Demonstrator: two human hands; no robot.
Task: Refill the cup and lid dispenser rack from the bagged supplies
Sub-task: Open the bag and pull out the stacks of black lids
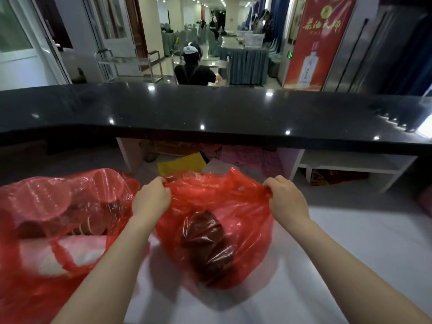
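**A:** what's the room like?

**B:** long hall, ceiling spotlights (211, 2) running down the middle, glossy floor. Black polished counter (210, 111) across the front, catching the light. Red banner (315, 43) on the right, blue curtains (278, 10) behind it.

**A:** furniture?

**B:** skirted tables (245, 64), covered chairs (211, 40), a steel trolley (131, 64), glass doors (21, 36) on the left.

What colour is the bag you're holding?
Red, see-through plastic: the bag held by both hands, in the head view.
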